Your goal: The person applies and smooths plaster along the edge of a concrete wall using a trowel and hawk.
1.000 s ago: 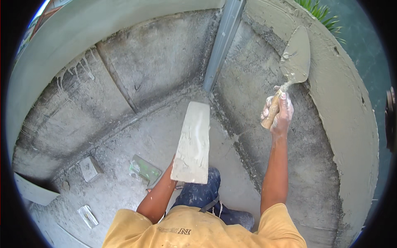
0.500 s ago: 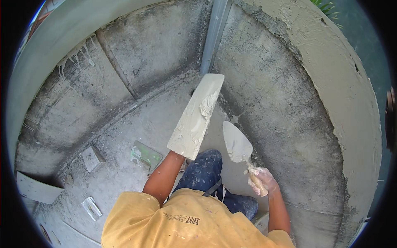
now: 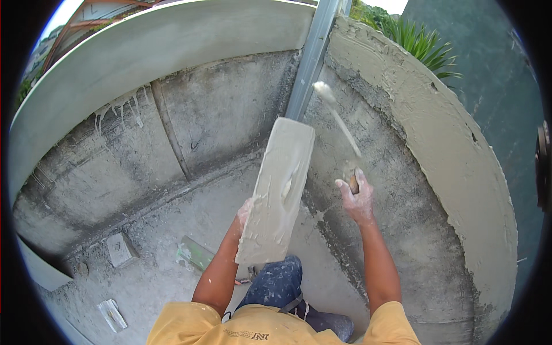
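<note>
My left hand (image 3: 244,211) is closed under the left edge of a long board (image 3: 269,214), held like a plasterer's hawk; most of its fingers are hidden. Pale wet plaster (image 3: 287,167) coats the board's top, with ridges and a hollow near the middle. In my right hand (image 3: 359,201) is a pointed trowel (image 3: 347,133), gripped by its wooden handle. Its blade is seen nearly edge-on, somewhat blurred, with a lump of plaster (image 3: 324,90) at the tip. The trowel is in front of the right wall (image 3: 391,190), apart from the board; contact with the wall cannot be made out.
Wet plaster (image 3: 460,167) bands the top of the right wall. A metal post (image 3: 310,63) stands in the corner beside the left wall (image 3: 224,98). On the floor lie a block (image 3: 121,250), a greenish piece (image 3: 198,253) and a small pale strip (image 3: 112,315). Leaves (image 3: 422,49) show beyond.
My right hand has lifted the trowel up and away, turning its blade edge-on with plaster at the tip. The board has shifted slightly down, its lump now flattened. The view has tilted up.
</note>
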A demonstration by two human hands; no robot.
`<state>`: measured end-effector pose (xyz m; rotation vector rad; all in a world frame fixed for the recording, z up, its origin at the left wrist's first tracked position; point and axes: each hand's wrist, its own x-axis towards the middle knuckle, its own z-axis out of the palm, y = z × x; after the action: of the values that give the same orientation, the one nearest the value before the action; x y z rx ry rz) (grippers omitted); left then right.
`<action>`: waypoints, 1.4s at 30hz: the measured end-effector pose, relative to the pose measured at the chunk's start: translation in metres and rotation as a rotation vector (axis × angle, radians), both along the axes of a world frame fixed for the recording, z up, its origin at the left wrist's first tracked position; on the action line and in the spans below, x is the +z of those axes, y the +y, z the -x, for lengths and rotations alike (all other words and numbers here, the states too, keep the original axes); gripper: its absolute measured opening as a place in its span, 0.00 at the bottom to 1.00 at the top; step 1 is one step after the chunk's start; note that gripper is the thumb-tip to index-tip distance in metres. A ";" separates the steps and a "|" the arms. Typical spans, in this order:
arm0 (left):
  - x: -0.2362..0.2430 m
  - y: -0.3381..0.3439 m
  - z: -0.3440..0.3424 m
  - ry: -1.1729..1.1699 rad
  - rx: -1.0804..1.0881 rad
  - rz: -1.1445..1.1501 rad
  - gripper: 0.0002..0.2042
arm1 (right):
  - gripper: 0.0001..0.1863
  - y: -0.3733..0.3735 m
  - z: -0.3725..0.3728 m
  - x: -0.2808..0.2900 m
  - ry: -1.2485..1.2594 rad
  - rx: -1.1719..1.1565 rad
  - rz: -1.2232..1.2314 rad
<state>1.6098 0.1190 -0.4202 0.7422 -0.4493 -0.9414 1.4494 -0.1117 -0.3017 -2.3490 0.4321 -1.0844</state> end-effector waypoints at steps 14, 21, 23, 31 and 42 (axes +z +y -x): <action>-0.121 0.057 0.033 0.428 -0.028 -0.449 0.15 | 0.13 -0.072 -0.193 0.061 -0.321 0.149 -0.820; -0.153 0.068 0.044 0.477 0.005 -0.496 0.15 | 0.15 -0.067 -0.183 0.101 -0.315 0.236 -0.771; -0.143 0.058 0.046 0.424 -0.005 -0.475 0.15 | 0.16 -0.079 -0.187 0.125 -0.296 0.349 -0.932; -0.120 0.041 0.054 0.422 -0.024 -0.478 0.15 | 0.14 -0.080 -0.199 0.071 -0.192 0.221 -0.982; -0.136 0.070 0.054 0.443 0.073 -0.525 0.18 | 0.15 -0.064 -0.165 0.019 -0.189 -0.092 -0.764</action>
<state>1.5555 0.1889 -0.5565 0.9798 0.2255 -1.1320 1.6147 -0.1756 -0.2829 -1.5567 0.7341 -0.9466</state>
